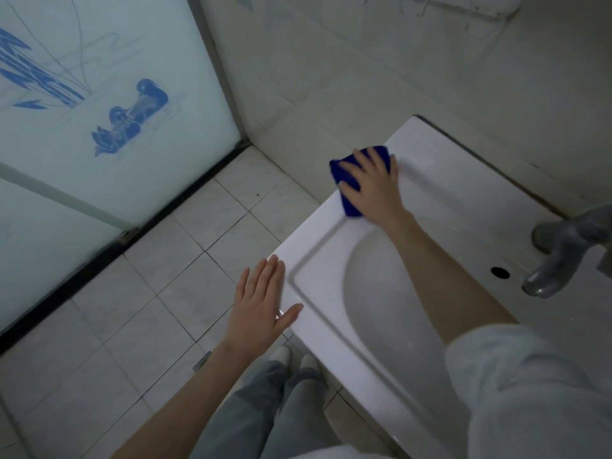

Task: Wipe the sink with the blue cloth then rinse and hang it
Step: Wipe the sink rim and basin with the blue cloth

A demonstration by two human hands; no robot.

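Grip, right hand (371,190): no clench, fingers straight and splayed, pressing the bunched dark-blue cloth (350,203) onto the white ceramic sink (447,180), on the flat rim end beside the bowl. Left hand (261,309) flat, braced on the front corner. Advice: even pressure, overlapping strokes, rim first, then bowl. Cloth's long axis looks front-edge-to-wall; part hidden under the palm.

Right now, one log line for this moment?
wiping | right hand presses blue cloth on sink rim | left hand flat at its edge | rinse pending
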